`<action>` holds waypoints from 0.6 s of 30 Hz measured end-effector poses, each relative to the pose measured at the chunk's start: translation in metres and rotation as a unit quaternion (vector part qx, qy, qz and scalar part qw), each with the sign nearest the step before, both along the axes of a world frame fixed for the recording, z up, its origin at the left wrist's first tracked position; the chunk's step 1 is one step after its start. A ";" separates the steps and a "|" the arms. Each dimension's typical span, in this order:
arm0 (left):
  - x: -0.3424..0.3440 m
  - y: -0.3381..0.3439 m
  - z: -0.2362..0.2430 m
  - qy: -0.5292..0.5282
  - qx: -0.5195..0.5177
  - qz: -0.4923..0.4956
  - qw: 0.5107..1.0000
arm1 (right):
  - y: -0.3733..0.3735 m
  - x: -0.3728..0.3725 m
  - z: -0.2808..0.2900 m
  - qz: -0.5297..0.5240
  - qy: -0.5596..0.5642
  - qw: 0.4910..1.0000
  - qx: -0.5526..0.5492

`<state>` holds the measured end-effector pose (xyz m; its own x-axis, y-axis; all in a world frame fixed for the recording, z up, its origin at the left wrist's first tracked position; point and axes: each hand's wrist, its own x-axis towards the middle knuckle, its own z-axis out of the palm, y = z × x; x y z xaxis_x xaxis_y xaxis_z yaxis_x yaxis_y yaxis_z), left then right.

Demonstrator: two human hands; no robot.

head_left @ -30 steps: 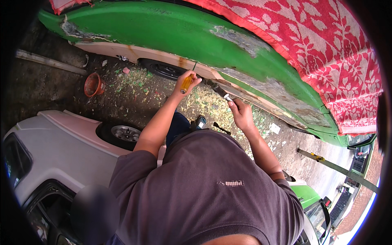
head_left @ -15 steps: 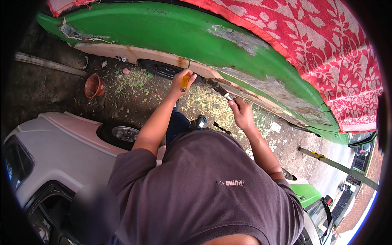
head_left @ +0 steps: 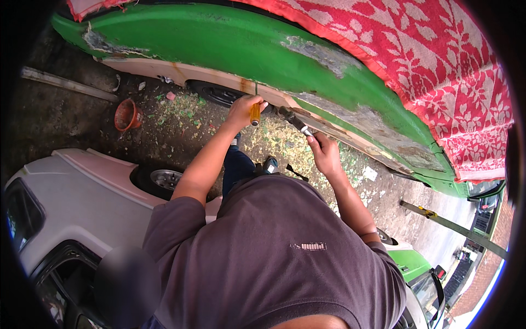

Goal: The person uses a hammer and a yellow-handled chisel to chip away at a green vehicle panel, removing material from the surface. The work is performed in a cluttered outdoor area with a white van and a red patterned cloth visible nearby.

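Observation:
My left hand point(head_left: 243, 113) is closed round a tool with a translucent amber handle point(head_left: 255, 114), like a screwdriver's. Its working end is hidden by my fingers and the car's side. My right hand point(head_left: 327, 153) grips a tool with a silver neck and a long dark head point(head_left: 292, 118), whose exact kind I cannot make out. That head points up and left toward the lower sill, a little right of my left hand. Both hands are beside a green car body point(head_left: 230, 46) with a beige lower strip and bare, scraped patches point(head_left: 378, 123).
A red patterned cloth point(head_left: 405, 49) covers the car's top. Paint flakes point(head_left: 274, 137) litter the ground by its wheel point(head_left: 216, 93). An orange pot point(head_left: 127, 115) and a metal bar point(head_left: 68, 84) are at left. Behind me stands a grey-white car point(head_left: 93, 203). A pole point(head_left: 455, 226) stretches across the right.
My left hand has shifted slightly, and the amber handle has moved a little right and tilted differently. My right hand and its tool have hardly moved.

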<state>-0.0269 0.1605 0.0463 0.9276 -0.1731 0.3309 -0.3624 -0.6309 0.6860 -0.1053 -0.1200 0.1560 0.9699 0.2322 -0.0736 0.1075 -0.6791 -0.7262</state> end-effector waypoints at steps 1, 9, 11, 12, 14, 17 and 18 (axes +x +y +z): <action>-0.001 -0.001 0.005 0.007 0.034 -0.002 0.999 | -0.001 -0.001 -0.001 -0.007 0.003 1.000 0.005; 0.021 -0.025 0.025 -0.098 0.131 -0.099 0.982 | -0.022 -0.011 -0.021 -0.077 0.006 0.997 0.026; 0.034 -0.032 0.021 0.012 0.132 -0.172 0.976 | -0.029 -0.016 -0.025 -0.102 0.009 0.994 0.037; 0.041 -0.036 0.018 0.071 0.133 -0.208 0.966 | -0.033 -0.019 -0.027 -0.114 0.005 0.993 0.042; 0.052 -0.045 0.012 0.087 0.174 -0.240 0.951 | -0.041 -0.025 -0.032 -0.144 0.002 0.988 0.050; 0.061 -0.059 0.006 0.112 0.201 -0.287 0.930 | -0.053 -0.034 -0.042 -0.185 -0.014 0.980 0.070; 0.063 -0.063 0.005 0.123 0.210 -0.302 0.922 | -0.056 -0.037 -0.045 -0.203 -0.013 0.977 0.067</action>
